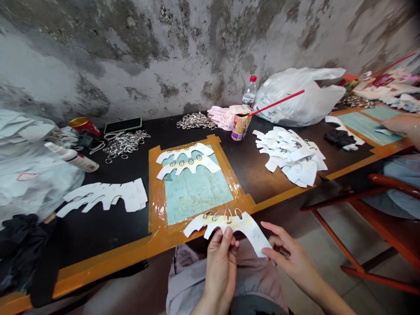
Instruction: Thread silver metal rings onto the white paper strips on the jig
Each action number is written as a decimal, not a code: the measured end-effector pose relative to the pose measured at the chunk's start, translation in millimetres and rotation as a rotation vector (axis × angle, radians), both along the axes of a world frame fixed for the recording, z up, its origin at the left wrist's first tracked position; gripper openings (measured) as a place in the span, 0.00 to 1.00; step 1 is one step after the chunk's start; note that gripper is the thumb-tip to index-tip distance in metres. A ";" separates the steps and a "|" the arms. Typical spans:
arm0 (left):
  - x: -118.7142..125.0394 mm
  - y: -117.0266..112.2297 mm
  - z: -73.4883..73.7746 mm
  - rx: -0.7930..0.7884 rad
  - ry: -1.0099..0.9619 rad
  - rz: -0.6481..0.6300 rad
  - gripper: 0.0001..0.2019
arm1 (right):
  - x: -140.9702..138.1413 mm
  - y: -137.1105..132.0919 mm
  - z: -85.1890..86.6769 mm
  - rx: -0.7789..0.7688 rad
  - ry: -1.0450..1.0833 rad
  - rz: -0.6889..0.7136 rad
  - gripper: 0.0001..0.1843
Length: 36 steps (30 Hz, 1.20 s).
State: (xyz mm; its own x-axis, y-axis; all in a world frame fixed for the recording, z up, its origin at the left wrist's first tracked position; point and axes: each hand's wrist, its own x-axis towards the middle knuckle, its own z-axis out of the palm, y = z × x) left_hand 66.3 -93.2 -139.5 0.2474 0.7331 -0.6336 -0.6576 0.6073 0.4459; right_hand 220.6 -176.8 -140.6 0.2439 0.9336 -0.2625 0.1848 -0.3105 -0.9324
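Observation:
My left hand (223, 256) pinches a white cut-out piece (251, 232) at its lower middle, thumb in front. This curved piece has tabs along its lower side and several oval metal rings (228, 215) along a yellowish upper edge. At the piece's right end is my right hand (287, 251), its thumb on the lower corner and the index finger stretched out above; other fingertips are partly hidden. Beyond my hands, two similar pieces with rings (190, 165) lie on a light-blue sheet (197, 197) bordered by brown tape.
Plain white cut-outs (121, 194) lie left; a heap of pieces (290, 153) lies right. Metal rings (126, 144) sit near a white bottle (72, 157) and phone (123, 125). A cup (240, 127) holds a red stick. A co-worker's hand (402, 124) is far right, beyond a chair (348, 245).

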 end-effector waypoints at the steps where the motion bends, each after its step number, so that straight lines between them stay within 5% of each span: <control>1: -0.8 3.1 4.7 0.008 0.007 0.013 0.18 | -0.2 5.2 2.3 0.021 0.000 0.008 0.30; 6: -13.5 26.3 23.0 0.159 0.116 0.104 0.19 | -3.9 42.3 13.6 0.141 0.028 0.117 0.27; 11: -35.4 50.2 21.3 0.368 0.252 0.145 0.15 | -19.2 73.8 9.0 0.215 0.110 0.191 0.27; 17: -46.7 52.9 9.8 0.296 0.303 0.207 0.17 | -33.8 80.4 -4.9 0.186 0.132 0.196 0.27; 23: -37.7 50.0 15.3 0.198 0.252 0.243 0.21 | -23.1 81.1 -11.2 0.157 0.087 0.233 0.28; 29: -30.0 53.0 15.3 0.188 0.229 0.277 0.23 | -7.4 110.3 23.1 0.382 -0.311 -0.029 0.15; 36: -22.4 47.8 14.3 0.286 0.173 0.178 0.17 | -51.4 142.3 54.6 0.712 -0.632 0.313 0.10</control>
